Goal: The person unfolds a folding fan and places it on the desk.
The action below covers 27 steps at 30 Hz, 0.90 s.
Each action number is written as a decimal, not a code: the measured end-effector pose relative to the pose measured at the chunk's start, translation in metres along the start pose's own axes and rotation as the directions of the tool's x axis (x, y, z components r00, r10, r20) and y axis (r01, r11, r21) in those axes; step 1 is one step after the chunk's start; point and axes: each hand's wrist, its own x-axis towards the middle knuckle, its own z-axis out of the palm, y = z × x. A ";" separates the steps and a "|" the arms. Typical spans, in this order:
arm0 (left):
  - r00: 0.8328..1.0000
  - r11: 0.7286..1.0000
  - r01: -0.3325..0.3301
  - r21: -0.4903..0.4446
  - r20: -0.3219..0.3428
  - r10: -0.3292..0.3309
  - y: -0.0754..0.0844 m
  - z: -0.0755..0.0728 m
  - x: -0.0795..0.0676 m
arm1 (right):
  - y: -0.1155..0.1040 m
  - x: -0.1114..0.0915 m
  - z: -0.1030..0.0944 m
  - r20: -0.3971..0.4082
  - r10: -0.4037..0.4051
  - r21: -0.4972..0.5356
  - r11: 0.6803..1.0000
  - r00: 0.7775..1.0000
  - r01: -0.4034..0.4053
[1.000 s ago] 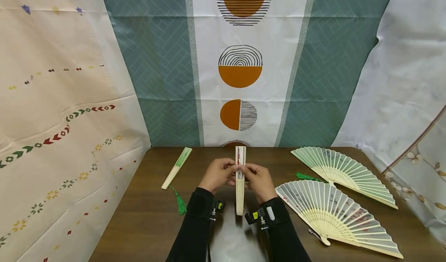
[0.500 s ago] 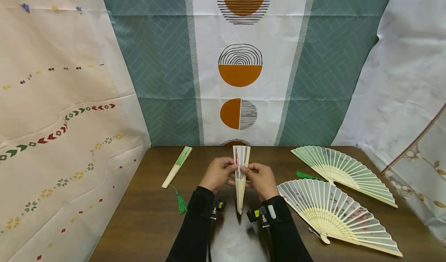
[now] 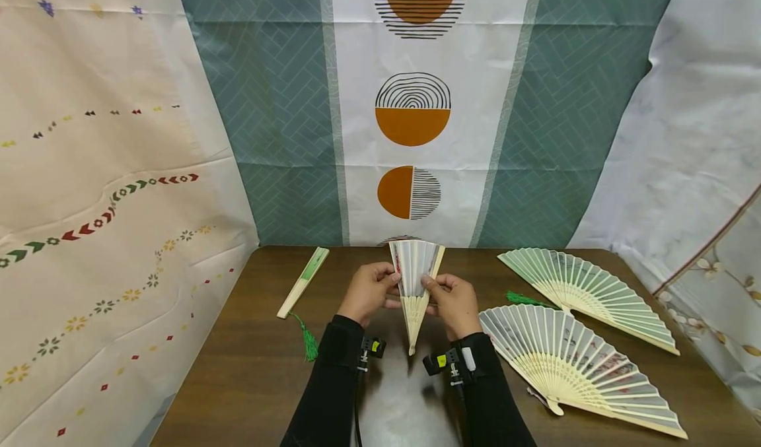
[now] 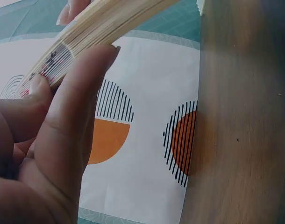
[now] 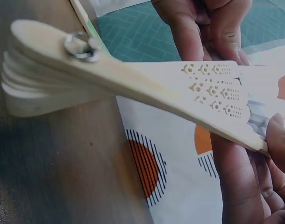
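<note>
A white folding fan with pale wooden ribs stands partly spread between the two hands, its narrow pivot end pointing down. My left hand pinches its left edge, thumb in front and fingers behind. On the other edge, my right hand grips the outer rib the same way. Seen from the right wrist, the fan's ribs show cut-out patterns, and a metal ring sits at the pivot. In the left wrist view the stacked ribs lie against the left thumb and fingers.
A closed green fan with a green tassel lies at the left of the brown table. On the right lie an open green fan and an open white fan. Patterned cloth hangs behind.
The fan held in the hands has gone from closed to partly spread into a narrow wedge. The right hand has shifted slightly right, away from the left hand.
</note>
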 end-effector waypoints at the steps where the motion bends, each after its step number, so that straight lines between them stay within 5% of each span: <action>1: 1.000 1.000 -0.001 -0.003 -0.004 0.001 0.000 0.000 0.000 | 0.000 0.000 0.000 -0.005 -0.002 0.000 1.000 1.000 0.002; 27: 0.997 0.995 -0.020 -0.093 -0.070 0.014 0.000 -0.005 0.000 | -0.005 0.001 -0.011 -0.052 0.005 0.077 0.997 0.999 -0.001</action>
